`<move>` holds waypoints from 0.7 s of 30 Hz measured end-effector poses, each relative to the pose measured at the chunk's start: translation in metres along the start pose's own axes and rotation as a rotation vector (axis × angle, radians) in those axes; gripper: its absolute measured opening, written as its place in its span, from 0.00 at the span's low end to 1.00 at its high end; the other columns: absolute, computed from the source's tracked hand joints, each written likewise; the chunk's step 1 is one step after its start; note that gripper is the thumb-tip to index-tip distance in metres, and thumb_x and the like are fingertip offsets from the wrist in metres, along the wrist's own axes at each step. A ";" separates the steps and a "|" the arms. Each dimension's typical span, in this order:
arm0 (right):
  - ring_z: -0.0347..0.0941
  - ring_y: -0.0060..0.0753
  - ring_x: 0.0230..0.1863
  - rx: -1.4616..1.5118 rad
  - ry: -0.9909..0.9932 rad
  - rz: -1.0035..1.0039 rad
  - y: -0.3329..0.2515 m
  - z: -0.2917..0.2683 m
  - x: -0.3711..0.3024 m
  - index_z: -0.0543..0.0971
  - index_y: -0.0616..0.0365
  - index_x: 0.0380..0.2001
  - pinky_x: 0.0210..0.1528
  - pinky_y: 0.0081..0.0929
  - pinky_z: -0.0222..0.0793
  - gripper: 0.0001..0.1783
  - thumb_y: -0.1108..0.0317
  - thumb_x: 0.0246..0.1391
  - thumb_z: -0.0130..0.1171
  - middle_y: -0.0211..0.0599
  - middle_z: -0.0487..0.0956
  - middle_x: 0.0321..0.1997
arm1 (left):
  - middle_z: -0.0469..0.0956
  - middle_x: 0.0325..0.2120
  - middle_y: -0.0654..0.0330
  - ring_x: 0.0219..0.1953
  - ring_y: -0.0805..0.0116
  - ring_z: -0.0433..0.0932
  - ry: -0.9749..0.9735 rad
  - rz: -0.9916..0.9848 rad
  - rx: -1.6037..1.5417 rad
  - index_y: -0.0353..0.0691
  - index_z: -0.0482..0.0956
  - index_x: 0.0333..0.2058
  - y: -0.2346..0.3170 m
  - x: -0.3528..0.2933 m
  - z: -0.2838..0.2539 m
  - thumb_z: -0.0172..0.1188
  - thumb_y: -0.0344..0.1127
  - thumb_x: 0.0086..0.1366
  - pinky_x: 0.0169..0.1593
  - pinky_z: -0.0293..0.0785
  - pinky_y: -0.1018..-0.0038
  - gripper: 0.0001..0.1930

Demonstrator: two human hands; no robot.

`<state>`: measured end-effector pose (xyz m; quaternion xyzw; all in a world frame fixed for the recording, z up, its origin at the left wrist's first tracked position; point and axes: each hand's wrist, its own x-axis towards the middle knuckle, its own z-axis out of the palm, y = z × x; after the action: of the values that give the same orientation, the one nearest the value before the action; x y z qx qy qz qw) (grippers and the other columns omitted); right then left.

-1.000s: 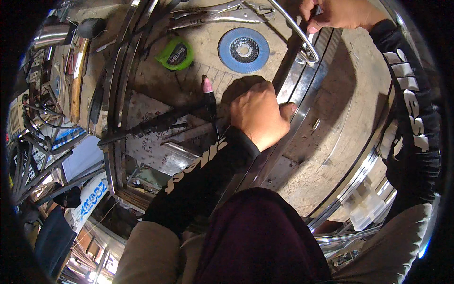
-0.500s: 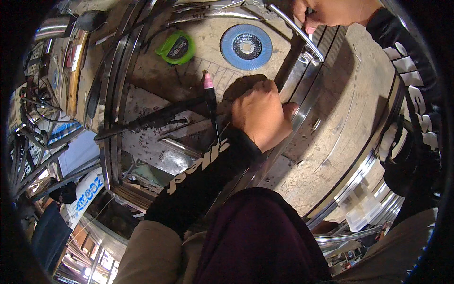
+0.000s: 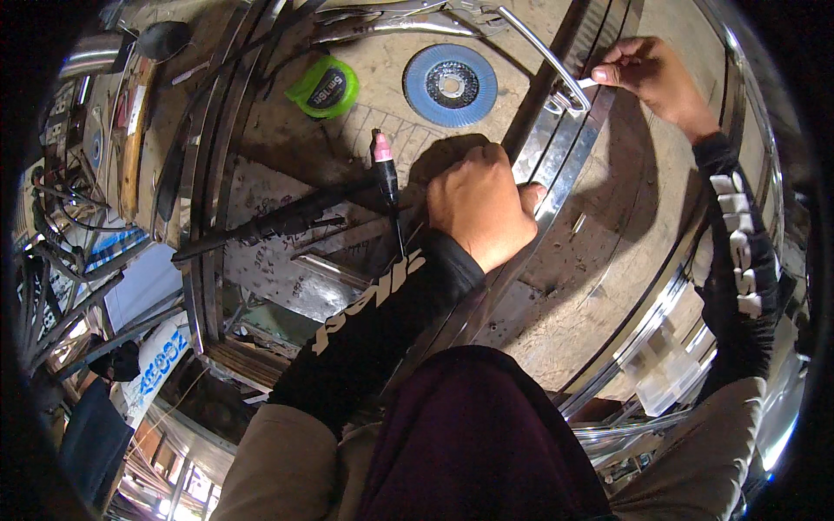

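My left hand [image 3: 482,204] rests fisted, fingers curled tight, on the polished steel strip [image 3: 556,165] crossing the workbench [image 3: 608,286]. My right hand [image 3: 647,74], arm extended, pinches the curved handle [image 3: 543,56] at the strip's far end.

Both forearms wear tight black sleeves with bold white lettering running lengthwise; the left hand [image 3: 482,204] and right hand [image 3: 647,74] are bare, no gloves. Nearer, the shoulders show khaki-tan fabric, with a dark maroon garment between them at the near edge
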<state>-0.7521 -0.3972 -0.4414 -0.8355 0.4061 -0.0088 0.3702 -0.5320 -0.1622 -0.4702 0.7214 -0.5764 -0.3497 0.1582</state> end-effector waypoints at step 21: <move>0.81 0.50 0.33 -0.422 -0.267 -0.428 -0.085 -0.052 0.039 0.87 0.62 0.33 0.38 0.43 0.72 0.11 0.65 0.55 0.75 0.46 0.84 0.29 | 0.84 0.39 0.41 0.43 0.38 0.85 -0.016 0.028 0.018 0.31 0.79 0.42 0.009 -0.001 0.002 0.71 0.48 0.63 0.48 0.79 0.46 0.23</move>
<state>-0.6852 -0.4219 -0.3621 -0.9540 0.1620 0.1074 0.2284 -0.5402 -0.1637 -0.4657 0.7118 -0.5908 -0.3482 0.1519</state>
